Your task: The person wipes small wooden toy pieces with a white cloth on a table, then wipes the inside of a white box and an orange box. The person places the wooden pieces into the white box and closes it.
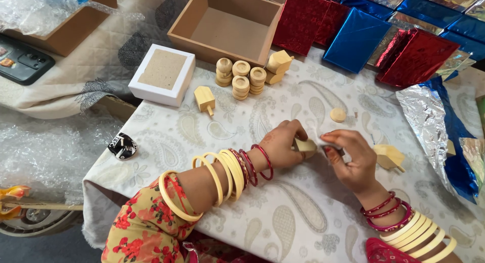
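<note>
My left hand (283, 144) is closed around a small pale wooden piece (305, 145) on the patterned tablecloth. My right hand (351, 157) meets it from the right, its fingertips pinching at the same piece and a bit of white material. A wooden spinning top (389, 157) lies just right of my right hand. A small wooden disc (337, 115) rests beyond the hands. Both wrists carry yellow and red bangles.
Stacks of wooden wheels (241, 78), more wooden tops (204, 99) (278, 63), a white box (162, 73) and an open brown box (225, 25) stand at the back. Shiny red and blue wrapped packages (356, 38) line the far right. Foil sheet (439, 121) lies right. Tape roll (122, 145) sits near the table's left edge.
</note>
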